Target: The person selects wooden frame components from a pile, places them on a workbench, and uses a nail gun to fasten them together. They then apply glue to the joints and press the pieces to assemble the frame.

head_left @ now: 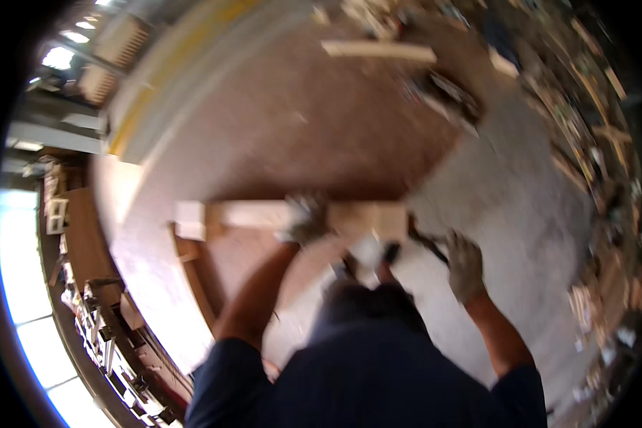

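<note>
A pale wooden beam [253,214] lies crosswise in front of me, with a squared block [190,220] at its left end. My left hand [305,217], in a light work glove, grips the beam near its middle; motion blur softens the fingers. My right hand [466,267], also gloved, is closed around the dark handle of a hammer [429,246]. The hammer's head is beside the beam's right end [389,221]; whether they touch is unclear. A longer brown board [192,278] runs from the beam's left end back toward my left arm.
Farther off on the floor lie a pale plank [378,51] and a dark, blurred object [446,98]. Scrap wood [606,307] is heaped along the right side. Cluttered shelving [103,342] lines the left, and a yellow stripe [139,107] crosses the floor at the upper left.
</note>
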Motion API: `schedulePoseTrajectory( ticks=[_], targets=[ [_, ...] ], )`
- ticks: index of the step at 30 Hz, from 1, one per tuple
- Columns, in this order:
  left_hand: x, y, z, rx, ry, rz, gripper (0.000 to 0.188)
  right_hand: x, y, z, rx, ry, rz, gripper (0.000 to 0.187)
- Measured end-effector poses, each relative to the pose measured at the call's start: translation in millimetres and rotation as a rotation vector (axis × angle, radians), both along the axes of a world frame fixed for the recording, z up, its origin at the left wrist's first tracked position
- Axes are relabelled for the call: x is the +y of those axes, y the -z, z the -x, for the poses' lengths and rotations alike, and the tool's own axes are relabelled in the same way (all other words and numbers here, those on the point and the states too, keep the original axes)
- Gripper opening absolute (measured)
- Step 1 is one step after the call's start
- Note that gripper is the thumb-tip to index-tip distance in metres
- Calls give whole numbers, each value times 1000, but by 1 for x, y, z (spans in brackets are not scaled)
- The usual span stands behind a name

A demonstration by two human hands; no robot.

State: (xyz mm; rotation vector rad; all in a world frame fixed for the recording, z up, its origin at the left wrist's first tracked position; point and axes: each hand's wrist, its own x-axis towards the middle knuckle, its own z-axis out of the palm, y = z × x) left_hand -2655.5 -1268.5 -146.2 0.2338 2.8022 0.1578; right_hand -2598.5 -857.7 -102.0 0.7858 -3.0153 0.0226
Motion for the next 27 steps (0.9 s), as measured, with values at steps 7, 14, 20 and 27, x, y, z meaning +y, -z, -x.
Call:
schedulePoseTrajectory(
  ticks=[7, 14, 20, 27],
  targets=[
    [4, -22, 2, -127, -5, 13, 93, 12, 36, 1, -57, 16, -279, 58],
    [9, -23, 3, -97, 23, -18, 96, 15, 5, -8, -350, 105, -140, 51],
    [1, -22, -2, -94, -16, -24, 96, -51, -83, 30, -835, 266, -179, 44],
    [-11, 23, -15, 182, 25, 2, 101, -56, -80, 65, -887, 124, -284, 39]
  ],
)
